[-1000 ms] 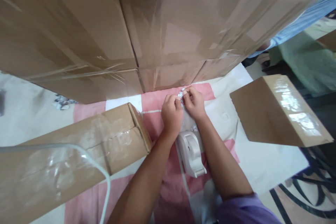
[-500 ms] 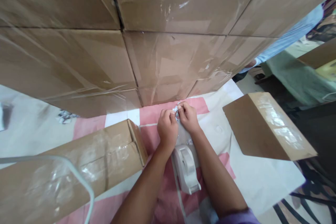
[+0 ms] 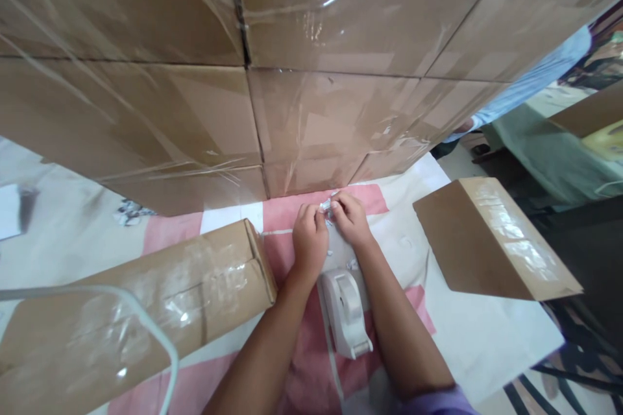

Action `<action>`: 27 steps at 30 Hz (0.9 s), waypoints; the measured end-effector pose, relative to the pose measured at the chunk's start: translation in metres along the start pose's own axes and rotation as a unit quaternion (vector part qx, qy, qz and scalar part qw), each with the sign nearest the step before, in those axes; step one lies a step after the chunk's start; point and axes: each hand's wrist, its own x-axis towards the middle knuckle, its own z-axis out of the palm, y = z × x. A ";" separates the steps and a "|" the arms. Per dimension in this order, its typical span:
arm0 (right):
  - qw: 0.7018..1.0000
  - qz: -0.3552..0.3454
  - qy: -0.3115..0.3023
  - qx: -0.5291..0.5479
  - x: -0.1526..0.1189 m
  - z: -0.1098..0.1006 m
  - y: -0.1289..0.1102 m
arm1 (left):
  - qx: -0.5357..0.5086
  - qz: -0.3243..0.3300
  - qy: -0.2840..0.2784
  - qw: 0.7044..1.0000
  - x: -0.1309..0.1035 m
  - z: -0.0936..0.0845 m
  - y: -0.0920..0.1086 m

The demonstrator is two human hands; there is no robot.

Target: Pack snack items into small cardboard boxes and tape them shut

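My left hand [image 3: 310, 237] and my right hand [image 3: 351, 218] meet close to the foot of the stacked cartons, fingertips pinched. Between them is a small crumpled white scrap [image 3: 326, 205], perhaps paper or tape; its kind is too small to make out. A few more tiny white bits [image 3: 351, 264] lie on the cloth beneath my wrists. Between my forearms stands a white tape dispenser [image 3: 346, 314], which neither hand touches.
A wall of stacked, clear-wrapped cartons [image 3: 331, 117] rises ahead. A long taped carton [image 3: 146, 311] lies left, crossed by a pale cable [image 3: 146, 318]. Another box [image 3: 487, 240] stands right on the pink-and-white cloth [image 3: 491, 337]. A person's blue sleeve [image 3: 540, 84] shows behind the stack.
The view has shifted slightly, moving the cartons rightward in the picture. Both hands stay together at the white scrap, with only small finger movement.
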 end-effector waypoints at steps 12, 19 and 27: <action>1.000 -0.001 -0.011 0.017 0.000 0.002 -0.001 | -0.009 0.001 -0.035 0.999 -0.003 -0.002 0.005; 0.999 0.002 -0.019 0.031 0.000 0.002 0.001 | -0.059 -0.017 -0.047 0.997 -0.001 -0.004 0.005; 0.999 -0.002 -0.023 0.029 0.001 0.002 0.000 | -0.079 -0.031 -0.062 0.994 -0.002 -0.006 0.008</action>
